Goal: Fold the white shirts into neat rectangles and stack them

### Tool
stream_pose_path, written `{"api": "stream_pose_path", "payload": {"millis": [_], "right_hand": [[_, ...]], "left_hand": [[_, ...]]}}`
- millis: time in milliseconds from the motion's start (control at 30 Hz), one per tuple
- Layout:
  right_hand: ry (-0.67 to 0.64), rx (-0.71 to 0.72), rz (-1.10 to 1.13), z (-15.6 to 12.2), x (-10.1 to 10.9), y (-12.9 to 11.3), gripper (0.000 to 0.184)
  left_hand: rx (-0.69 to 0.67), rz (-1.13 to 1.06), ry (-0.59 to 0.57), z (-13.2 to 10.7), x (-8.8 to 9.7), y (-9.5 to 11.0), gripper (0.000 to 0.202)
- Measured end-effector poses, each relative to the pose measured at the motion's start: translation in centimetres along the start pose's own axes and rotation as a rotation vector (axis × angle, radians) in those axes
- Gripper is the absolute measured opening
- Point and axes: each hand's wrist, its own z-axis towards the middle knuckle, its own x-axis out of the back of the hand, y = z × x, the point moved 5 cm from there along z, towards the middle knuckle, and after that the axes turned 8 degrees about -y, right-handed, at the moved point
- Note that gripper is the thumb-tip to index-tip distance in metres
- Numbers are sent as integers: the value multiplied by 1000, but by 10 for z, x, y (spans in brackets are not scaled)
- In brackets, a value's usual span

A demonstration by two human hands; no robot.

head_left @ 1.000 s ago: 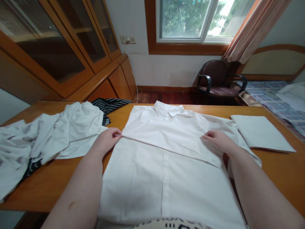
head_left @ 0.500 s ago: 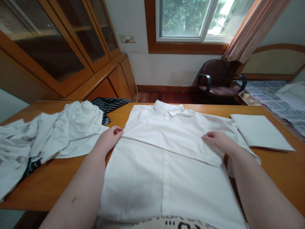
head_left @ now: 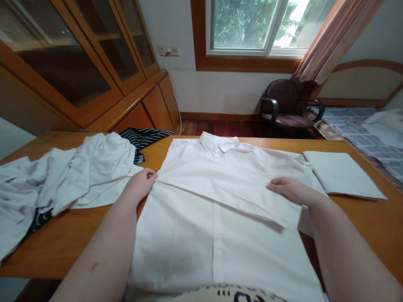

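Note:
A white collared shirt [head_left: 179,235] lies spread on the wooden table [head_left: 59,239], its collar at the far edge and its button strip running down the middle. One sleeve is laid slantwise across the chest. My left hand [head_left: 145,181] is closed in a pinch on the shirt's left edge, where the sleeve's end meets it. My right hand [head_left: 283,187] rests on the sleeve cloth at the right of the chest, thumb and fingers pinched together on the fabric. The other sleeve lies partly hidden behind my right hand and forearm.
Crumpled white clothes [head_left: 91,172] lie on the left, with a black striped garment [head_left: 147,136] behind and under them. A folded white cloth [head_left: 344,174] lies at the right. Beyond the table stand an office chair [head_left: 283,102], a bed [head_left: 362,126] and a glass-door cabinet [head_left: 126,96].
The shirt has shifted slightly left along with my left hand. Near my right hand the sleeve's fold has moved, its lower edge now sitting a little lower. Both hands keep their pinch.

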Motion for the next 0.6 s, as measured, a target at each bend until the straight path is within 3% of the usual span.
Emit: {"api": "stream_pose_path", "payload": {"millis": [100,233,400,600], "right_hand": [[-34,35,-158,2,-3,-5,38],[-59,43,-181,1,-3,-8,37],[-193,60,-106,-7,-8,-9,32],[-344,-68,95,-11,-20,-4,30]], "left_hand": [[5,-9,-13,1,-3,-1,27],[-36,-57,-11,0,-4,0,41],[-109,-154,-12,-3,-4,10,46],[-131,-112,-12,-2,-4,17,44]]}}
